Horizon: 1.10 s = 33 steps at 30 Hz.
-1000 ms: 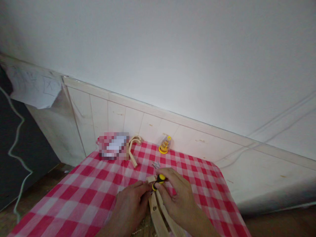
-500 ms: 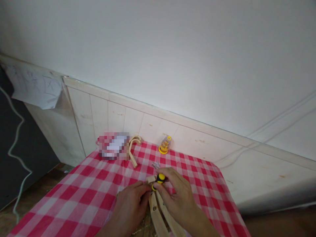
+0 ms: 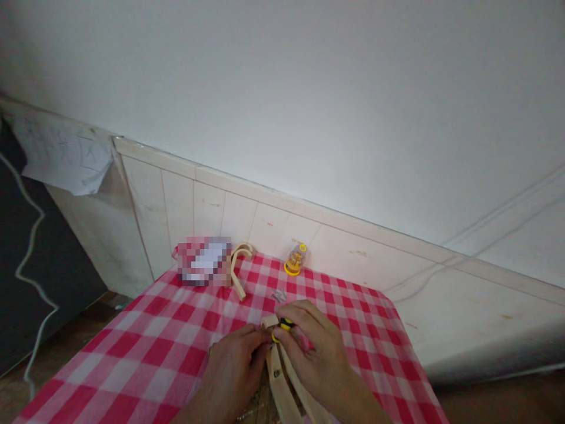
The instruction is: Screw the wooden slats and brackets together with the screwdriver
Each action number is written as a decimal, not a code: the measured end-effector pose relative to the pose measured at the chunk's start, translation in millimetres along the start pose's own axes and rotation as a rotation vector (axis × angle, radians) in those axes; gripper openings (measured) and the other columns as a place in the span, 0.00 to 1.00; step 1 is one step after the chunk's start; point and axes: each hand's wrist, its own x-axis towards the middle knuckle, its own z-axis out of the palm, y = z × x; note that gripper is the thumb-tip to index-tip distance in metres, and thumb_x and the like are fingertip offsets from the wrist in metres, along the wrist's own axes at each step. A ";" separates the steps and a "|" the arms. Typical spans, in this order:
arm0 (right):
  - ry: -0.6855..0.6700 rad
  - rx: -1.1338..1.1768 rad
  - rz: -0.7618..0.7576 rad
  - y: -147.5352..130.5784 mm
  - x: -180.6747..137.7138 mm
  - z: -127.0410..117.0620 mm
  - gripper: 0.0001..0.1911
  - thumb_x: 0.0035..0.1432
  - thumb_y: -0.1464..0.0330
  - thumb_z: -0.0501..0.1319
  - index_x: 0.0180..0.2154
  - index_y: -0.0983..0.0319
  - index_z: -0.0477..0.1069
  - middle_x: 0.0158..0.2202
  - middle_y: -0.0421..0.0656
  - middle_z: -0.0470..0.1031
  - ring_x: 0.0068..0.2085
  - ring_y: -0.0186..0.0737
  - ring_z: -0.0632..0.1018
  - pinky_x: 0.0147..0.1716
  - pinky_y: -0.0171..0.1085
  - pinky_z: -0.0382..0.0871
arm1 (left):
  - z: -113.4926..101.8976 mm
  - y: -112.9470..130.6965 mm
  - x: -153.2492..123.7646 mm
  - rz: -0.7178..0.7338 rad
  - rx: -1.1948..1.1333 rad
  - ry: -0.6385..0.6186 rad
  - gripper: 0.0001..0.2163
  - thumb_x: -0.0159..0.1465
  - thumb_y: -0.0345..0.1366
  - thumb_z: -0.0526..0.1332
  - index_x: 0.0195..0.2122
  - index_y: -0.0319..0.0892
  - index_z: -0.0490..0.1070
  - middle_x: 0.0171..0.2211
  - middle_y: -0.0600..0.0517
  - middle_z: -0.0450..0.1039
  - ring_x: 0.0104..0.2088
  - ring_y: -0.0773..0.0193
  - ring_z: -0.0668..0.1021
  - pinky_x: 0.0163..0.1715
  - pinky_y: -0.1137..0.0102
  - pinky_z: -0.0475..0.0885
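Note:
My right hand (image 3: 313, 353) is closed round a small yellow and black screwdriver (image 3: 283, 325), its fingers curled over the handle. The tip points down at the top of a pale wooden frame piece (image 3: 279, 383) lying on the red checked tablecloth (image 3: 168, 347). My left hand (image 3: 233, 371) rests beside it, with its fingertips pinched against the top end of the wooden piece. A drilled hole shows in the wood just below the hands.
A few small metal screws (image 3: 279, 294) lie beyond my hands. A curved wooden part (image 3: 238, 268), a blurred box (image 3: 203, 261) and a clear yellow bit holder (image 3: 295, 259) stand at the table's far edge by the panelled wall. The floor drops away at the left.
My right hand has rolled further over the screwdriver handle, so less of the yellow shows. My left hand and the wooden piece have stayed put.

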 end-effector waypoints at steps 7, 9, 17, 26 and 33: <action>0.004 -0.098 0.013 -2.5 -7.5 0.4 0.23 0.65 0.75 0.58 0.59 0.55 0.71 0.54 0.48 0.79 0.56 0.45 0.79 0.55 0.43 0.77 | -2.7 2.9 0.1 -0.017 0.000 -0.014 0.13 0.67 0.32 0.55 0.41 0.50 0.80 0.37 0.53 0.80 0.38 0.62 0.81 0.37 0.72 0.66; -0.001 -0.101 0.032 -1.5 -7.4 0.5 0.22 0.65 0.74 0.58 0.59 0.54 0.71 0.53 0.47 0.79 0.55 0.45 0.80 0.55 0.43 0.77 | -3.1 3.5 0.3 -0.018 0.002 -0.015 0.14 0.67 0.32 0.55 0.41 0.50 0.81 0.36 0.53 0.80 0.38 0.62 0.81 0.37 0.72 0.66; 0.003 -0.064 0.044 2.4 -5.9 2.3 0.21 0.66 0.74 0.59 0.58 0.55 0.71 0.52 0.48 0.80 0.54 0.45 0.80 0.53 0.42 0.78 | -2.4 2.0 -0.4 -0.021 0.014 -0.009 0.14 0.67 0.32 0.54 0.40 0.49 0.81 0.36 0.52 0.79 0.37 0.62 0.81 0.37 0.72 0.67; 0.058 -0.007 0.022 -1.4 2.3 -4.2 0.20 0.62 0.76 0.61 0.54 0.56 0.75 0.47 0.46 0.82 0.48 0.43 0.82 0.50 0.41 0.79 | -2.6 2.2 2.3 -0.029 0.027 -0.007 0.13 0.68 0.34 0.54 0.40 0.49 0.81 0.40 0.51 0.81 0.40 0.61 0.81 0.40 0.71 0.68; 0.217 0.193 0.198 16.2 17.5 -18.6 0.20 0.59 0.72 0.64 0.53 0.57 0.76 0.45 0.46 0.82 0.40 0.42 0.84 0.43 0.43 0.82 | -4.0 2.2 2.3 -0.013 0.045 0.022 0.13 0.67 0.33 0.55 0.42 0.49 0.81 0.40 0.51 0.81 0.42 0.60 0.81 0.42 0.70 0.67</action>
